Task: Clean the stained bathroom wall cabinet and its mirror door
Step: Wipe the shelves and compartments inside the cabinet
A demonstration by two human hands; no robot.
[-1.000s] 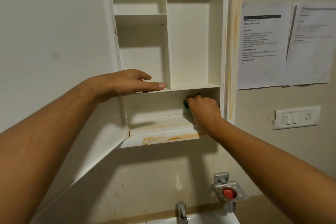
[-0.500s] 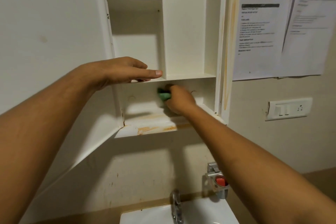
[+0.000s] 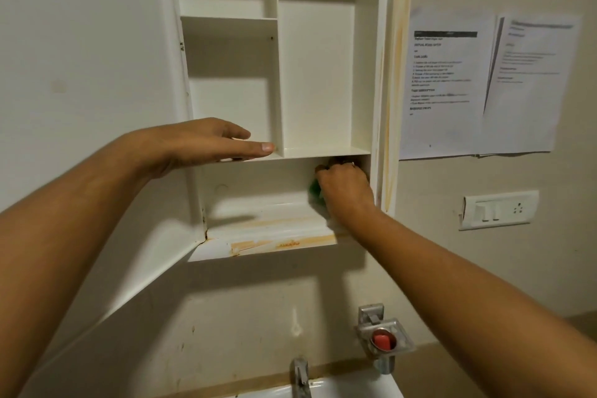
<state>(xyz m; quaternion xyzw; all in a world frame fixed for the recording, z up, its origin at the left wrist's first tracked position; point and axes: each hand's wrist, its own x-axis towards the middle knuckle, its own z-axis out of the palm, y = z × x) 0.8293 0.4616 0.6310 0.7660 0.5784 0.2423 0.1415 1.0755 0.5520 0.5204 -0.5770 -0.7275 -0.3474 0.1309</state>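
We see the left hand (image 3: 206,142) flat, fingers straight, on a shelf (image 3: 326,151) of the open cabinet (image 3: 316,74). The right hand (image 3: 344,191) clutches a green sponge (image 3: 314,189) in the lower compartment's right corner. Orange stains (image 3: 290,242) streak the bottom ledge. The print on the sheets (image 3: 445,90) is too blurred for us to read.

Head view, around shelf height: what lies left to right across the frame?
Open door → left hand → green scrubber → right hand → stained cabinet side → printed sheets → switch plate.
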